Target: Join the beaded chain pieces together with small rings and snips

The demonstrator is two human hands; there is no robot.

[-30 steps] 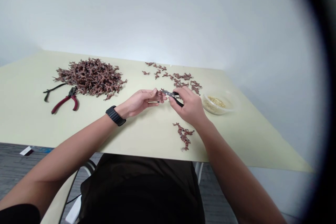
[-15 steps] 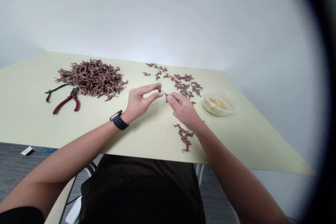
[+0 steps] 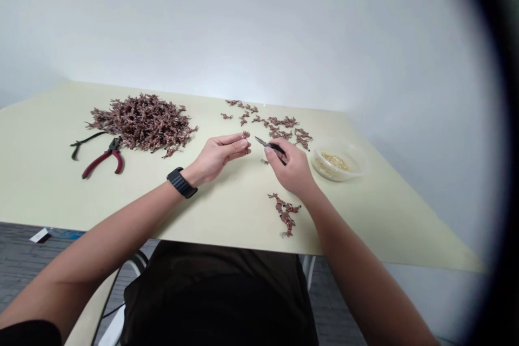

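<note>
My left hand (image 3: 221, 155) is closed, with a small brown figurine (image 3: 245, 135) pinched at its fingertips. It looks like a little deer, though the fingers cover much of it. Just to the right, my right hand (image 3: 292, 167) is wrapped round dark-handled, narrow-tipped pliers (image 3: 267, 144). The tip points left towards the figurine, with a small gap between them. Another brown piece (image 3: 265, 161) lies on the table by the right hand's fingers. Closer to the front edge, several joined or touching figurines (image 3: 285, 213) lie in a cluster.
A large heap of brown figurines (image 3: 141, 121) covers the table's back left. Red-handled cutting pliers (image 3: 103, 158) and a black tool (image 3: 87, 142) lie before it. More figurines (image 3: 281, 128) are scattered behind my hands. At right stands a clear plastic bowl (image 3: 352, 172) of tiny gold-coloured pieces (image 3: 335, 161).
The pliers' tip has come away from the figurine as my right hand moved slightly right. My left hand has turned, its fingers now closer together around the figurine.
</note>
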